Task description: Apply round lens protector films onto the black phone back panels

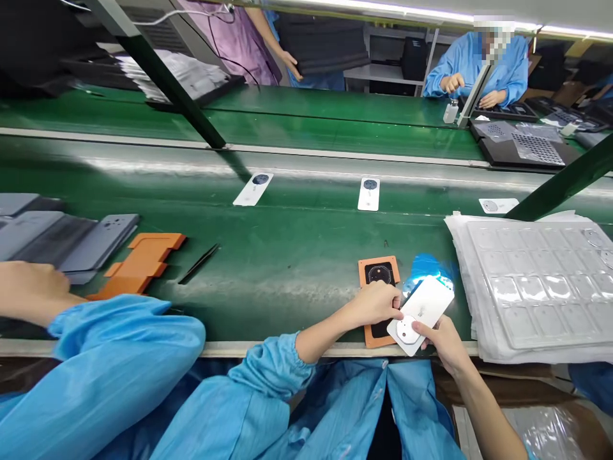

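My right hand [445,345] grips a white phone back cover [428,303] by its lower right edge, thumb beside the round camera area. The cover is tilted above the bench. My left hand [376,303] pinches at the cover's left edge, its fingertips touching the round white camera piece [407,329]; whether a small part is between them is hidden. Beneath my left hand lies an orange fixture [377,262] with a black insert and a round camera shape, partly covered by my hand. Shiny blue film [430,264] lies behind the cover.
Clear trays [541,287] stand stacked at right. White phone covers [370,195] lie on the green belt. At left are tweezers [198,264], an orange jig [143,262], grey phone panels [98,246] and a co-worker's hand [33,287]. Other people work behind; slanted posts [167,83] cross the view.
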Demonstrator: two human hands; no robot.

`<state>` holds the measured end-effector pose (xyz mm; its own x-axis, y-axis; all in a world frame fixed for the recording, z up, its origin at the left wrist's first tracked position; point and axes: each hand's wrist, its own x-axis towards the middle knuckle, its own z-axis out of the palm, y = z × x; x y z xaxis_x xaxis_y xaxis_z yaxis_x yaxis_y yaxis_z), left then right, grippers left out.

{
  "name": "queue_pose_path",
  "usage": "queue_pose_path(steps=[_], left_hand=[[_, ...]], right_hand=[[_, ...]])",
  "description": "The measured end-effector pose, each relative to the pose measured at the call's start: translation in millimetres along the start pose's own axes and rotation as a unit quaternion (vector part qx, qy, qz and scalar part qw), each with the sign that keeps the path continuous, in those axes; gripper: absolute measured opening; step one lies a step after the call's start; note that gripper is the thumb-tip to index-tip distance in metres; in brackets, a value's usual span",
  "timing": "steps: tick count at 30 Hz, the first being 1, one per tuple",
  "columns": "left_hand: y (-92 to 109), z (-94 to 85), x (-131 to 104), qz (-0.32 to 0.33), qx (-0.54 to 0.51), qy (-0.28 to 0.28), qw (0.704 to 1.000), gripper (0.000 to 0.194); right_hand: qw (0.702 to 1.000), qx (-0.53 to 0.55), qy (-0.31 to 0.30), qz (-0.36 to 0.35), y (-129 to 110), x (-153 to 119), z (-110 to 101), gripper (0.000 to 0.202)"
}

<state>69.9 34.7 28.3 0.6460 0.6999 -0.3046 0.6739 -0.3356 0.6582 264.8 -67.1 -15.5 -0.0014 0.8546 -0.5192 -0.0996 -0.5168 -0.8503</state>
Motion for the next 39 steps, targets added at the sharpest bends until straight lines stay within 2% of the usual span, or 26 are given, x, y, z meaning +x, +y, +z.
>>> queue_pose_path(steps=[5, 9, 13, 16, 23, 27, 31, 36, 39], left_hand=[[4, -9.1, 27, 0.016, 0.069, -0.093, 0.993, 0.031], [15, -17.0, 38, -0.017, 0.094, -0.169, 0.981, 0.035], [28, -19.6, 46, -0.056, 0.144, -0.209, 0.966, 0.033], [33, -18.3, 49, -0.057, 0.163, -0.225, 0.959, 0.032], [31, -21.9, 43, -0.04, 0.127, -0.244, 0.96, 0.031], [26, -26.5, 42, -0.017, 0.102, -0.245, 0.964, 0.032], [28, -25.2, 49, -0.034, 0.098, -0.261, 0.96, 0.034], [39, -22.2, 60, -0.062, 0.115, -0.282, 0.951, 0.038], [40, -24.3, 58, -0.059, 0.108, -0.273, 0.954, 0.036]], right_hand=[[1.0, -0.004, 0.012, 0.005, 4, -1, 0, 0.052], [1.0, 0.002, 0.024, 0.006, 7, 0, 0, 0.054], [1.0, 0.004, 0.019, -0.003, 7, -2, 0, 0.053], [1.0, 0.007, 0.025, -0.004, 6, -4, 0, 0.051], [1.0, 0.019, 0.011, -0.012, 10, -3, -3, 0.05], [0.998, 0.046, 0.041, -0.034, 13, -3, -2, 0.05], [0.997, 0.05, 0.059, -0.033, 13, -3, 1, 0.051], [0.997, 0.045, 0.052, -0.024, 9, -5, 2, 0.051], [0.997, 0.052, 0.042, -0.023, 7, -7, 0, 0.05]])
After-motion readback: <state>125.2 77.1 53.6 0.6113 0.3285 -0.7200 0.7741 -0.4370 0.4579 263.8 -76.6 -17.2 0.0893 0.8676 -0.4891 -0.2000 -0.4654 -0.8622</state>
